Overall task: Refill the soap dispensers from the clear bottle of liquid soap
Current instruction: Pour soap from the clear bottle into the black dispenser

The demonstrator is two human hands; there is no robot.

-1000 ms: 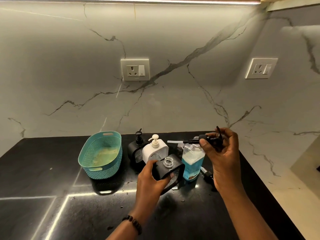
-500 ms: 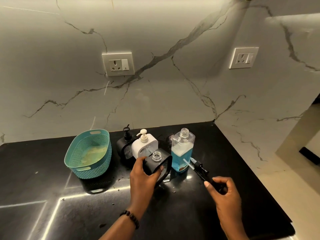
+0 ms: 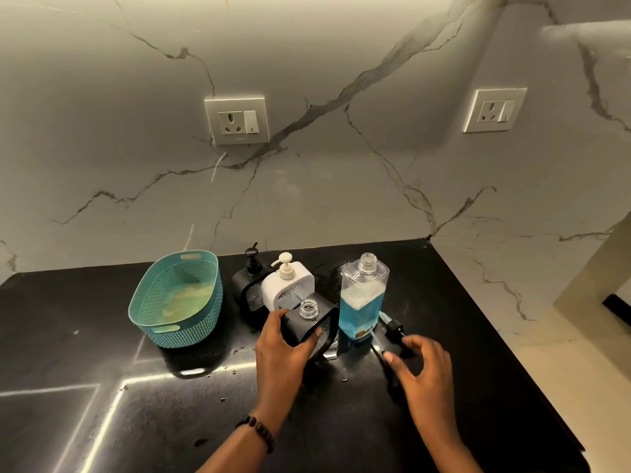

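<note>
The clear bottle point(image 3: 362, 303), uncapped and about half full of blue soap, stands upright on the black counter point(image 3: 85, 353). Just left of it, my left hand point(image 3: 283, 353) grips a black dispenser point(image 3: 309, 324) whose neck is uncovered. My right hand point(image 3: 423, 370) hovers low to the right of the bottle with fingers spread. A black pump with a clear tube point(image 3: 377, 343) lies on the counter at my thumb. A second pump cap point(image 3: 393, 326) lies beside the bottle. Behind stand a white dispenser point(image 3: 290, 285) and another black dispenser point(image 3: 251, 279), both with pumps on.
A teal perforated basket point(image 3: 177, 302) sits at the left of the dispensers. Water drops dot the counter near my hands. The counter's right edge runs diagonally past my right forearm. Marble walls with two sockets point(image 3: 237, 121) close off the back and right.
My right hand carried the black pump down from above the clear bottle to the counter at the right and spread its fingers. My left hand kept hold of the black dispenser.
</note>
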